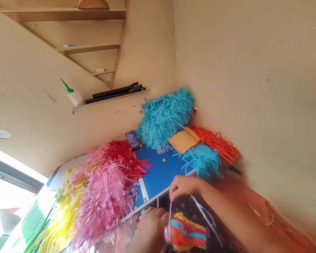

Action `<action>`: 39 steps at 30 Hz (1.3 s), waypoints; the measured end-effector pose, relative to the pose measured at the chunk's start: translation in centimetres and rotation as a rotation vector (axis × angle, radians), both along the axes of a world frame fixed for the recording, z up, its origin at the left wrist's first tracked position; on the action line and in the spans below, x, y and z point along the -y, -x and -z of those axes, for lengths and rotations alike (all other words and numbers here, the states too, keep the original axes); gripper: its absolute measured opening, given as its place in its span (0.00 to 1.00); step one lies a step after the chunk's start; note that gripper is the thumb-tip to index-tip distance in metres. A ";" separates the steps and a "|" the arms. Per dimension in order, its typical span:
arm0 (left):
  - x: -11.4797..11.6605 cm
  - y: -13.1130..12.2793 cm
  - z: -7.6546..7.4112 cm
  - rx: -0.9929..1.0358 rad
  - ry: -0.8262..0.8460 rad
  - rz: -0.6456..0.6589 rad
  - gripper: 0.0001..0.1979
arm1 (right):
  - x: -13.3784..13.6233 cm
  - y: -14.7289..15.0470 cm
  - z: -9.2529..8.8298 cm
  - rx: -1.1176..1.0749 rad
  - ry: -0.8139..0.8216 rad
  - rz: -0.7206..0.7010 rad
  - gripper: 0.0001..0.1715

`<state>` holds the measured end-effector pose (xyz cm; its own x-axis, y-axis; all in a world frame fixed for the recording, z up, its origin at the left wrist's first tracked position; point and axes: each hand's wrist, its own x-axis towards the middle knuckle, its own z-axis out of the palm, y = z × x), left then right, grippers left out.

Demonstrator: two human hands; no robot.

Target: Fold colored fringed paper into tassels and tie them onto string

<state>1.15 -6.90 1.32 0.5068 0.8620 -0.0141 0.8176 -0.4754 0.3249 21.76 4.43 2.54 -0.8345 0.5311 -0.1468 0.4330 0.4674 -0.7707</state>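
Just past the table's front edge, my left hand (151, 228) is closed around one end of a bundle of coloured crepe paper (191, 233). Orange, light blue and yellow strips of it stick out to the right. White string (170, 216) is wound around the bundle's neck and runs up taut. Pinched in my right hand (183, 188), above the bundle, is the upper part of this string. Loose white strands (206, 216) hang beneath my right forearm. My left fingers hide part of the bundle.
On the blue table (156, 175) lie pink fringed paper (107, 193), red fringe (123, 154), yellow fringe (60, 211) and green strips (34, 214). Blue fringe (165, 117), orange strips (216, 142) and a tan envelope-like paper (184, 140) sit toward the corner. A glue bottle (75, 96) stands on a wall shelf.
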 end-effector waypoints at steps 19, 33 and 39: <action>-1.5 4.3 0.3 0.277 -0.058 -0.681 0.21 | 3.6 0.3 1.8 0.048 -0.067 0.272 0.25; -1.7 4.2 0.6 0.365 -0.097 -0.662 0.17 | 3.5 1.2 0.9 0.063 -0.172 0.134 0.17; -1.4 0.6 -0.4 0.062 0.084 -0.198 0.15 | 3.4 2.6 -1.5 -0.117 0.043 -0.145 0.03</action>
